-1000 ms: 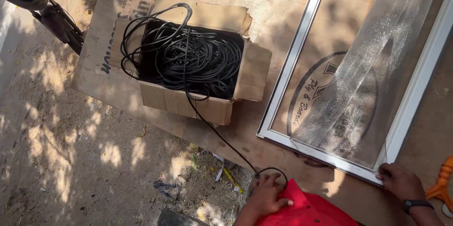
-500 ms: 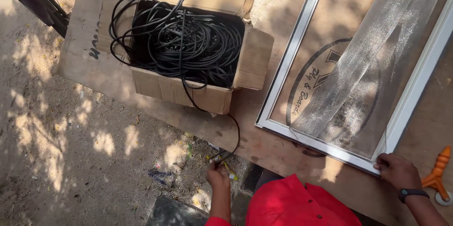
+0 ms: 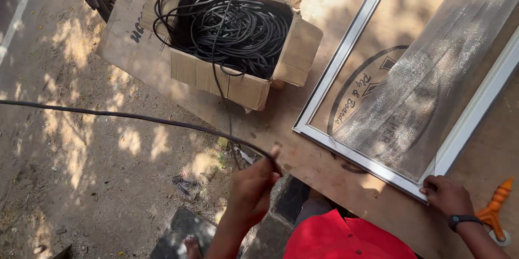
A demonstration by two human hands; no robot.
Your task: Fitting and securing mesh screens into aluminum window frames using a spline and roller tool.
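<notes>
cardboard box (image 3: 216, 78) of black cord (image 3: 238, 29)

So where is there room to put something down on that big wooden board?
There is bare board between the cardboard box and the white frame's corner. Another free strip lies by the orange tool. The box is crammed with black cord. The left hand grips a cord strand and the right hand presses the frame, so those spots are busy.
</notes>
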